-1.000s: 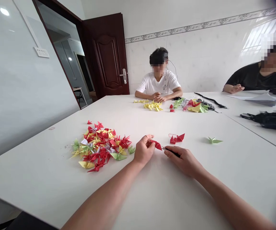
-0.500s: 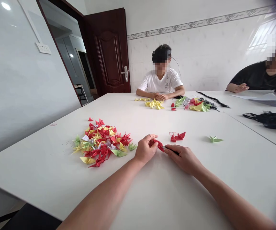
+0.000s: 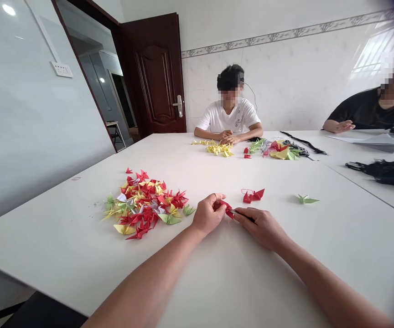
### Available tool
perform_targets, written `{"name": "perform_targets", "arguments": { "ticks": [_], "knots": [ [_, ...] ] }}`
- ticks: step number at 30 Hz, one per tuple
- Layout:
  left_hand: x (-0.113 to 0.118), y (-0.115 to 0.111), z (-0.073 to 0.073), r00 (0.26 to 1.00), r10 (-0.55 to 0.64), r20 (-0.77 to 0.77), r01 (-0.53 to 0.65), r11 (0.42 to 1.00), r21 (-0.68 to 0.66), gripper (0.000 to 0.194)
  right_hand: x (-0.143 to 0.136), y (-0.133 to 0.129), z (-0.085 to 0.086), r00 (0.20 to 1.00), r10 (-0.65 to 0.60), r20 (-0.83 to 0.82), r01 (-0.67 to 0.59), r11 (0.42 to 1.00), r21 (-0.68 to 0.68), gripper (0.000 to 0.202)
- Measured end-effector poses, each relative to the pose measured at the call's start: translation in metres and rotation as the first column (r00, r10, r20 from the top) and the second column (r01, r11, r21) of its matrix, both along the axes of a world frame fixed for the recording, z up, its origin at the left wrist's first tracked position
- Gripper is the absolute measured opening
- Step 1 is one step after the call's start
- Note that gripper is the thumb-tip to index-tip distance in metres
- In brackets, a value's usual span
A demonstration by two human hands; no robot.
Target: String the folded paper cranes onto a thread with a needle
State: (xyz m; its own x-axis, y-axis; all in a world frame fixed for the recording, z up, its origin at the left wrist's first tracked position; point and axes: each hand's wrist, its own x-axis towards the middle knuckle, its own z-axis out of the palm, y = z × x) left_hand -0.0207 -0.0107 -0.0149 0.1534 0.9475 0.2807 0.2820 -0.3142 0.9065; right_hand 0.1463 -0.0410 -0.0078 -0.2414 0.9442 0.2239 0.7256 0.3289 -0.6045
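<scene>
I keep the left hand [image 3: 209, 212] pinched on a red folded paper piece [image 3: 229, 209], the right hand [image 3: 260, 228] closed around a dark, slim tool [image 3: 246, 215] whose tip meets that paper between them. Left of the left hand lies a pile of paper cranes [image 3: 145, 200]; just beyond the right hand, red paper folds [image 3: 253, 196]. The white bench [image 3: 224, 282] gives me open room nearer than both hands; its left edge slants well away from the left hand. Farther ahead stand a tiled wall [image 3: 292, 86] and a dark door [image 3: 154, 73].
</scene>
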Motion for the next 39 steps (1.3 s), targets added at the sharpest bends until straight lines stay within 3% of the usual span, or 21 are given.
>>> {"name": "perform_targets", "arguments": {
  "ticks": [28, 39],
  "knots": [
    [-0.0017, -0.0006, 0.0036, 0.999, -0.025, -0.034, 0.025, 1.0, -0.015, 0.029, -0.0008, 0.0004, 0.0023, 0.999, 0.037, -0.034, -0.038, 0.999, -0.023, 0.035],
    [-0.0049, 0.0031, -0.0023, 0.998, -0.035, -0.049, 0.035, 0.999, -0.008, 0.033, -0.0012, -0.0005, 0.0035, 0.999, 0.025, -0.026, -0.024, 0.999, 0.024, 0.033]
  ]
}}
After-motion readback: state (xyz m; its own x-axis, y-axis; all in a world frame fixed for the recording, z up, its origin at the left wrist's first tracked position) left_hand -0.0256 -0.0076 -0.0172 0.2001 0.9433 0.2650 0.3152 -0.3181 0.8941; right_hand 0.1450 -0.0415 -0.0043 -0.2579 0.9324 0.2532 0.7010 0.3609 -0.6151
